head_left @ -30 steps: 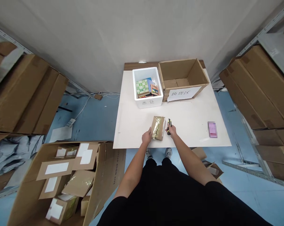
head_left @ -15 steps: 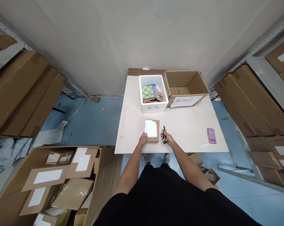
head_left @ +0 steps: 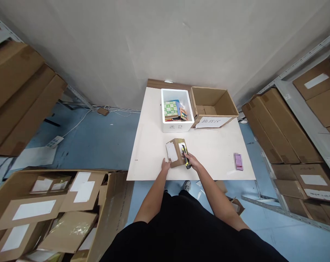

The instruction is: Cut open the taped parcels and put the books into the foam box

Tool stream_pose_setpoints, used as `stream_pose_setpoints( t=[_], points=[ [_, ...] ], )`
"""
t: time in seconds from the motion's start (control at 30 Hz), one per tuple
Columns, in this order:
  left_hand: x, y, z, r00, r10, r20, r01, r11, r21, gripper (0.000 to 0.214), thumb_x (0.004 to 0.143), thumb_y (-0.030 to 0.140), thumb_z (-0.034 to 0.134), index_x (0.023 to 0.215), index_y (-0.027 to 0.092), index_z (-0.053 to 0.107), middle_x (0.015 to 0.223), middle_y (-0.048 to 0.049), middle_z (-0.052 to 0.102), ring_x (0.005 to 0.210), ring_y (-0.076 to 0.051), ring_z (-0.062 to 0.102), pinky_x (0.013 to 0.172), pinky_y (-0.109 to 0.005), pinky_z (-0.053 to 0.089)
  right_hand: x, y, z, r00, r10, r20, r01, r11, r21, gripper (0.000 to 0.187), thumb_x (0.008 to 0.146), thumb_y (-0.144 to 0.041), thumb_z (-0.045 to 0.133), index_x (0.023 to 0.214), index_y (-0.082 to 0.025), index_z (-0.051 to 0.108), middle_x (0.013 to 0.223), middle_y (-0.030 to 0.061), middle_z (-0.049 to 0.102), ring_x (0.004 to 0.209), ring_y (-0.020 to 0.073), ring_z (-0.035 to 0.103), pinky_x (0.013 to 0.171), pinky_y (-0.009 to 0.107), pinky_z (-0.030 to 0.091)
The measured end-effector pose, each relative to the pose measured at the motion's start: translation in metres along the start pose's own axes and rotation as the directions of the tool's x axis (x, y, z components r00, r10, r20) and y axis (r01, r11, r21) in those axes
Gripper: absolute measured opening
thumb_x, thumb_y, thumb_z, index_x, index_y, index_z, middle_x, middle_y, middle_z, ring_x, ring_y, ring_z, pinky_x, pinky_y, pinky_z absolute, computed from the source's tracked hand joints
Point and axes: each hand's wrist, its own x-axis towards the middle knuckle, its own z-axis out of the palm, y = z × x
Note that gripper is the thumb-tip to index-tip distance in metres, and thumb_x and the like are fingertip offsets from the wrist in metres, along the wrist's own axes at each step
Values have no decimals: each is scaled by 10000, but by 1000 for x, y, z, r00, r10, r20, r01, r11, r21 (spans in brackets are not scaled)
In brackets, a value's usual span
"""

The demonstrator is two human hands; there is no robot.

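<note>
The small cardboard parcel (head_left: 176,152), white label up, sits tilted on the white table (head_left: 214,145) near its front edge. A white foam box (head_left: 176,109) and an open cardboard box (head_left: 214,105) stand behind it. The left hand (head_left: 165,165) rests against the parcel's near left corner; whether it grips or only presses cannot be told. The right hand (head_left: 190,160) is closed around a yellow-and-black utility knife (head_left: 184,155) laid along the parcel's right top edge. Hazard: the steadying hand lies close to the knife, so a slip could reach its fingers. Hazard: the parcel is braced at one corner only, so side pressure could turn it or push it off the edge. Blade exposure is not visible.
</note>
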Motion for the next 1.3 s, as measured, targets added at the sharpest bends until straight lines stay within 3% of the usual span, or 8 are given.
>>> stream_pose_setpoints(
  t=[0.1, 0.17, 0.3, 0.4, 0.5, 0.67, 0.77, 1.3],
  points=[
    [8, -7, -38, 993, -15, -113, 20, 999, 44, 761, 1005, 354, 561, 1695, 207, 276, 1613, -174, 536, 1484, -271, 524, 1194, -401, 451, 3, 4, 23, 994, 86, 62, -87, 996, 18, 188, 947, -346, 755, 1068, -215, 693, 1192, 106, 769, 1074, 233, 754, 720, 295, 670],
    [13, -4, -65, 984, 140, -108, -121, 980, 159, 793, 974, 407, 620, 1688, 239, 320, 1696, -130, 435, 1581, -284, 382, 1261, -410, 371, 4, 9, 32, 990, 118, 75, -120, 992, 23, 161, 958, -327, 739, 1050, -216, 668, 1191, 110, 762, 1031, 235, 766, 678, 291, 667],
    [24, 16, -96, 903, 369, 220, -429, 801, 418, 1206, 679, 561, 913, 1690, 257, 330, 1798, -106, 196, 1658, -415, 67, 1296, -500, 293, 10, 16, 36, 997, 72, 10, -72, 997, -29, 215, 1003, -401, 686, 1080, -233, 577, 1161, 80, 742, 786, 188, 785, 607, 278, 642],
    [28, 31, -92, 906, 316, 282, -420, 759, 498, 1351, 593, 546, 975, 1709, 267, 265, 1811, -126, 104, 1651, -451, 41, 1280, -532, 305, 19, 9, 37, 999, -13, -47, 2, 971, -240, 283, 1024, -461, 638, 1174, -245, 535, 1039, 26, 738, 536, 127, 691, 533, 260, 593],
    [27, 40, -76, 932, 258, 255, -357, 767, 532, 1340, 618, 525, 971, 1714, 282, 239, 1812, -142, 72, 1647, -463, 60, 1262, -553, 323, 31, -8, 41, 993, -116, -25, 83, 830, -552, 374, 1059, -346, 535, 1421, -271, 478, 973, -16, 740, 511, 114, 651, 603, 253, 586],
    [20, 48, -54, 955, 195, 222, -288, 788, 545, 1320, 683, 559, 914, 1731, 289, 158, 1819, -100, -27, 1644, -477, 41, 1240, -563, 350, 47, -43, 61, 976, -202, 84, 157, 382, -911, 578, 1068, -184, 433, 1634, -289, 380, 1190, 54, 765, 1020, 213, 750, 942, 311, 553],
    [20, 51, -50, 963, 149, 225, -252, 800, 544, 1327, 688, 570, 903, 1735, 294, 137, 1819, -84, -56, 1637, -498, 36, 1219, -582, 377, 50, -53, 71, 981, -167, 103, 137, 211, -968, 588, 1071, -182, 446, 1649, -271, 385, 1291, 92, 751, 1182, 256, 707, 990, 323, 515],
    [13, 62, -58, 971, 54, 234, -185, 791, 583, 1383, 683, 640, 879, 1711, 469, -31, 1807, 78, -134, 1644, -462, 65, 1204, -559, 418, 38, -64, 76, 994, -29, 108, 108, 13, -994, 596, 1069, -237, 441, 1659, -263, 358, 1341, 138, 734, 1153, 286, 718, 889, 333, 509]
  ],
)
